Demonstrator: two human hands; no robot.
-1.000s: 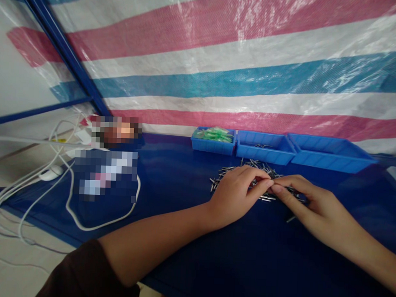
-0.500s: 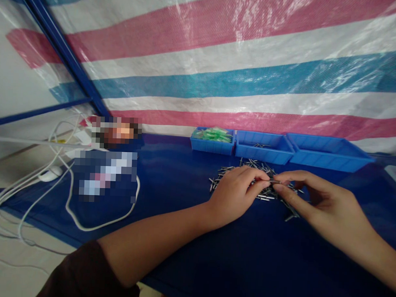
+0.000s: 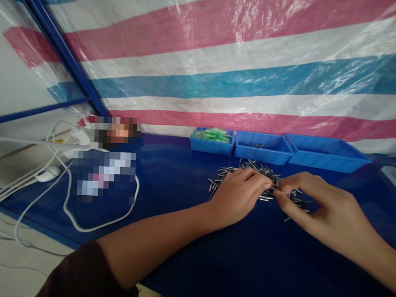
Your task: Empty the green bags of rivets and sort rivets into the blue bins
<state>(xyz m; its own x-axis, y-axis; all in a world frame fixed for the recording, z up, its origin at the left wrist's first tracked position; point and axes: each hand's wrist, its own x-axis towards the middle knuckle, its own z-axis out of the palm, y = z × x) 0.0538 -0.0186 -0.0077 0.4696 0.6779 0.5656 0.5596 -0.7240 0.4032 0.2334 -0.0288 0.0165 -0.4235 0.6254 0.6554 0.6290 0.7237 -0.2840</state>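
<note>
Just over a heap of thin metal rods [image 3: 251, 167], my left hand [image 3: 238, 195] pinches with thumb and forefinger. My right hand [image 3: 329, 205] faces it from the right, thumb and forefinger also in a pinch. A small thin metal rod [image 3: 275, 188] shows in the narrow gap between both sets of fingertips; most of it is hidden by the fingers. The heap's rods are silver and dark, lying in all directions around and under both hands.
Behind the heap stand a blue bin with green pieces [image 3: 213, 135], a blue bin with a few rods [image 3: 263, 148] and a longer blue bin [image 3: 327, 154]. White cables [image 3: 66, 196] cross the blue table's left end. Striped sheeting [image 3: 200, 85] hangs behind. A clear container [image 3: 393, 179] sits far right.
The fingertips of both hands have drawn closer around the rod, which shows less than before. My left hand's fingers have curled slightly, and some rods under my right hand lie differently.
</note>
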